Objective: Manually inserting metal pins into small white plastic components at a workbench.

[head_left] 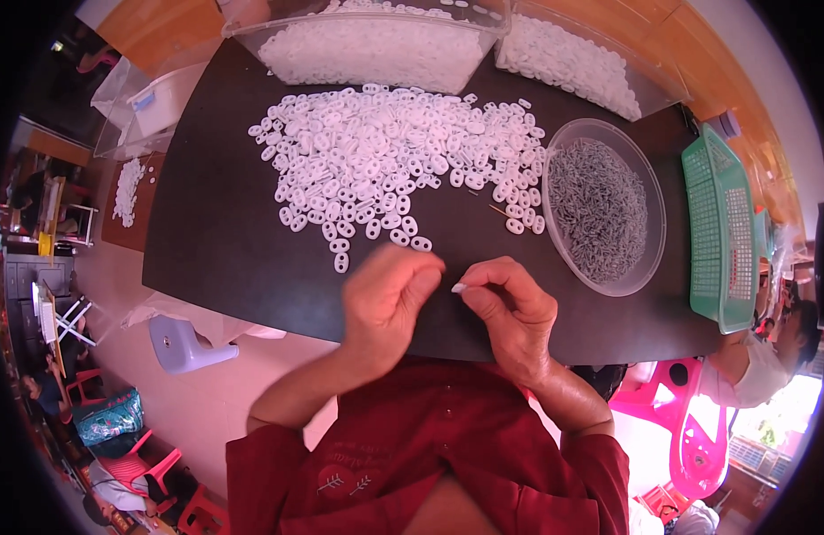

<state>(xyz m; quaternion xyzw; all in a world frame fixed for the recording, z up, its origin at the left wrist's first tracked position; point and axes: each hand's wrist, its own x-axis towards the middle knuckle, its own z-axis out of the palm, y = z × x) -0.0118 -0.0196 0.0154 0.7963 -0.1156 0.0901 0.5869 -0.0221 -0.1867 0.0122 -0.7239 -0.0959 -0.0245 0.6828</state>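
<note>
Over the near edge of the dark table, my two hands are close together with a small gap between them. My right hand (516,316) pinches a small white piece (459,288) between thumb and forefinger; only its tip shows. The fingers of my left hand (387,299) are curled closed with the thumb against them, and what they hold, if anything, is hidden. Just beyond lies a wide pile of white oval plastic pieces with two holes each (367,156). To the right of the pile stands a round clear tub (659,209) full of small grey screw-like pins (599,205).
Two clear bins (487,67) (661,85) heaped with white pieces stand along the far side. A green plastic basket (710,169) sits at the table's right end. A lilac stool (184,348) stands on the floor at left; a pink chair (697,446) and another person (759,361) are at right.
</note>
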